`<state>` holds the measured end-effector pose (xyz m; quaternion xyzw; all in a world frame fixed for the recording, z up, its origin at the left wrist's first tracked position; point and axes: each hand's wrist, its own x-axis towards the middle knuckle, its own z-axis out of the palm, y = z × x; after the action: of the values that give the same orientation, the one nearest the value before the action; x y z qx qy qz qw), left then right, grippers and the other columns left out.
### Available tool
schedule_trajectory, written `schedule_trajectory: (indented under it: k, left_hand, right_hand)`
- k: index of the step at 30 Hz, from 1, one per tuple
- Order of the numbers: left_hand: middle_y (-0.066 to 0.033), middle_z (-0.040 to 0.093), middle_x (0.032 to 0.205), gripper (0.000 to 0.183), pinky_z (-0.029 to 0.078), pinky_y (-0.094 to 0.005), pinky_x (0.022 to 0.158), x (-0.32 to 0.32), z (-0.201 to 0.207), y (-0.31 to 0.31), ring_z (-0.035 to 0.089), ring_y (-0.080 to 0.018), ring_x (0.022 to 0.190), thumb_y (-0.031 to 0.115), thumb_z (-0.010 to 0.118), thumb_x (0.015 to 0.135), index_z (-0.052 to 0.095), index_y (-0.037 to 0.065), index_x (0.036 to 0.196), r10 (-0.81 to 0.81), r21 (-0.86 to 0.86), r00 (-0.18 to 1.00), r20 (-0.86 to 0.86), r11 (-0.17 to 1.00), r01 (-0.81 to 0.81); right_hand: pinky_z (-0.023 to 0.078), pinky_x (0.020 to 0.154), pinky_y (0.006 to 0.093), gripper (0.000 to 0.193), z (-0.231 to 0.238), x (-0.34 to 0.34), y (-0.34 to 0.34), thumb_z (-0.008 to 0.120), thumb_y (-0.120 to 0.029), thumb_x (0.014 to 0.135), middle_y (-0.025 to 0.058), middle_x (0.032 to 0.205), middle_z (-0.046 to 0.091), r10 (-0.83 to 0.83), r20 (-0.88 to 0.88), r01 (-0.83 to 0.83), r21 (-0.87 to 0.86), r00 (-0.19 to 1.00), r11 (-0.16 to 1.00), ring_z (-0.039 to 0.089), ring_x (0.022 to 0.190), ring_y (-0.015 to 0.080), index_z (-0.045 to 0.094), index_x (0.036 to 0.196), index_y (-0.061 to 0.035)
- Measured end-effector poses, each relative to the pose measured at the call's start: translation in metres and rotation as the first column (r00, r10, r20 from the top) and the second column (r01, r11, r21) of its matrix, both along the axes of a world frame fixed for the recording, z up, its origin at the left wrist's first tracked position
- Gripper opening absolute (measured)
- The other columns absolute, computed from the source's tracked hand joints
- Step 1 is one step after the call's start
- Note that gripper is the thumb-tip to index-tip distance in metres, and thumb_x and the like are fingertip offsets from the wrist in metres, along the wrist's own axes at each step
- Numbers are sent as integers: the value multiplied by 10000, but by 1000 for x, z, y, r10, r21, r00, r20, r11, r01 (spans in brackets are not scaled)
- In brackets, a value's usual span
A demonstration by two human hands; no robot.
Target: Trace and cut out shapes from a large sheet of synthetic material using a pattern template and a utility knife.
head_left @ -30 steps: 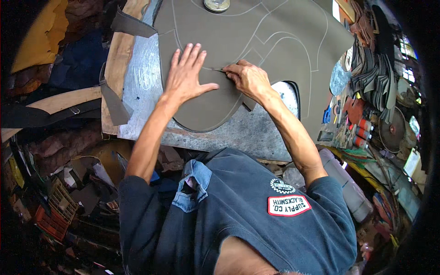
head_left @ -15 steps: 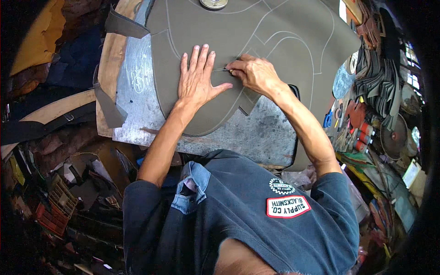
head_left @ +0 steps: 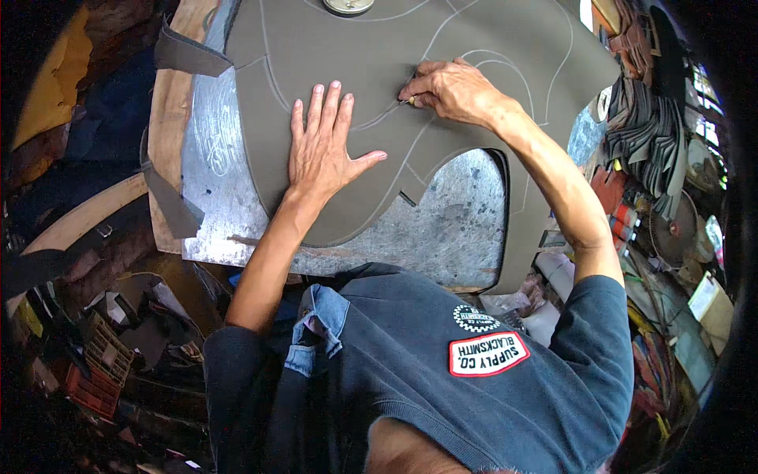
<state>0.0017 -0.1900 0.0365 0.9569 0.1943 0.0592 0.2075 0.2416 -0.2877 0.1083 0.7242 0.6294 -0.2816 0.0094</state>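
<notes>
— Left hand [head_left: 321, 150]?
— Pressed flat on the dark sheet [head_left: 371, 39], fingers and thumb spread wide, holding nothing.
— And the right hand [head_left: 456, 88]?
— Nearly closed, pinching a slim tool [head_left: 410, 101], mostly hidden, by a pale drawn line [head_left: 379, 119].
— Where to look for the sheet?
— Across the metal-topped bench [head_left: 458, 217], set in from the left edge, curving back above the near edge.
</notes>
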Motion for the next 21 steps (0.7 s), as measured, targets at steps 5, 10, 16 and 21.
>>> schedule_trajectory:
  k: [5,10,16,21]
  left_hand:
    - [-158,286,1566,1013,145,-562,1179,0,3,0,211,-331,1469,684,695,706,431,22,1426,4,-8,1000,-21,1000,-4]
    - [-193,277,1566,1036,121,-585,1171,1,1,0,188,-358,1475,693,695,722,403,2,1437,-20,-17,999,-45,1000,19]
    - [-220,276,1560,974,119,-600,1163,24,5,-7,196,-380,1469,666,665,772,420,-15,1425,-4,-52,1000,-19,999,3]
    - [-225,300,1551,896,125,-602,1158,98,-11,-11,210,-380,1465,657,589,840,441,-13,1417,30,6,995,99,999,-31]
  right_hand:
    - [409,934,404,247,8,15,16,656,-150,869,5,1092,643,54,4,-53,-114,999,992,607,1059,220,721,1104,-196]
    - [390,943,383,262,7,41,23,652,-132,852,36,1143,620,129,34,-125,-97,991,987,597,1074,203,728,1094,-199]
    - [395,949,390,231,9,45,25,674,-177,859,61,1272,607,169,20,-166,-95,985,981,591,1133,216,733,1081,-198]
    - [399,945,393,217,13,41,31,675,-180,860,67,1278,600,170,19,-166,-128,985,978,588,1145,222,735,1068,-200]
